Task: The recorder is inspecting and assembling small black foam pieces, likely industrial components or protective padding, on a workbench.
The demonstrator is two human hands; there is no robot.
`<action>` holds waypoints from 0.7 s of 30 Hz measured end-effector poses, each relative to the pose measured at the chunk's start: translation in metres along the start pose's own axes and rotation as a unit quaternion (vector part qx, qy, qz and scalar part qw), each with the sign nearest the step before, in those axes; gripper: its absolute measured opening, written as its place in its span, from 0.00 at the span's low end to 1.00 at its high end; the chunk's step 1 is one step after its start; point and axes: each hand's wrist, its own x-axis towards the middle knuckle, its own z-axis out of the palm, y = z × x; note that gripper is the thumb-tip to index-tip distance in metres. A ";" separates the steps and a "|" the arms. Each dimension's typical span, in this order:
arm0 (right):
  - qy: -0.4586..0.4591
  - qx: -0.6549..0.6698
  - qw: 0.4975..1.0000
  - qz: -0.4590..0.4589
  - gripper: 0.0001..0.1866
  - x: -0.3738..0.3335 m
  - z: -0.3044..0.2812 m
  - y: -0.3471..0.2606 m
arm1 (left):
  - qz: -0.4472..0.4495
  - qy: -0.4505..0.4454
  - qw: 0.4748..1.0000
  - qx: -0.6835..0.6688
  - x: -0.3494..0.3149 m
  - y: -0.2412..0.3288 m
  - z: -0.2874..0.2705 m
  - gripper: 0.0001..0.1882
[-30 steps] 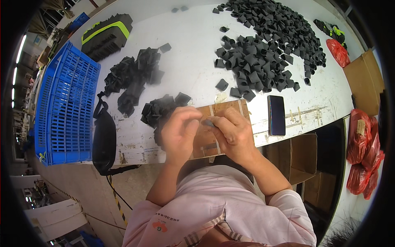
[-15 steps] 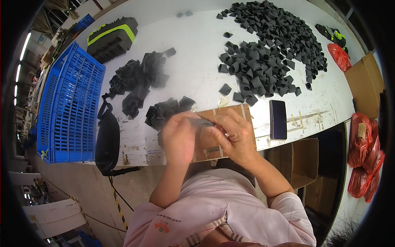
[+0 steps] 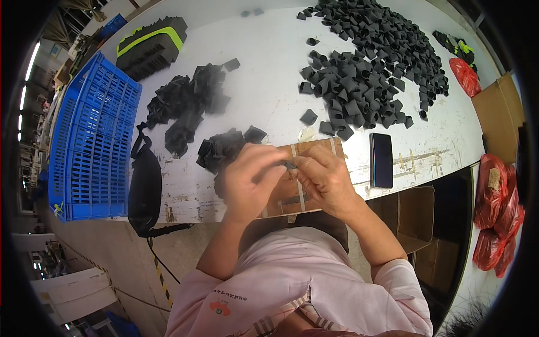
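1. The right hand is pinching a small dark piece between thumb and fingertips, and the piece is showing over the brown board.
2. The left hand is curling right beside it, kinda blurry, so I'm not able to tell if it's gripping anything.
3. Handling-wise, I'm guessing it's weighing next to nothing and bending easily, like fabric. Pieces in the big dark pile are holding open loop shapes, so I'm figuring on some springiness.
4. Probably not slippery or fragile. I'd be pinching it by an edge; squeezing the middle would likely be flattening it.
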 end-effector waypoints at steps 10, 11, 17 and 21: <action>0.036 0.005 0.997 -0.065 0.14 -0.003 0.009 0.009 | 0.138 -0.025 0.978 0.156 -0.002 -0.004 0.001 0.06; 0.044 0.000 0.996 -0.076 0.14 -0.003 0.010 0.012 | 0.133 -0.026 0.979 0.154 -0.001 -0.004 0.001 0.06; -0.008 -0.073 0.992 -0.098 0.11 0.005 0.002 0.004 | 0.151 -0.030 0.977 0.150 -0.003 -0.013 -0.001 0.05; -0.061 -0.110 0.989 -0.082 0.08 0.013 -0.007 0.002 | 0.118 -0.055 0.985 0.114 -0.004 -0.024 -0.006 0.06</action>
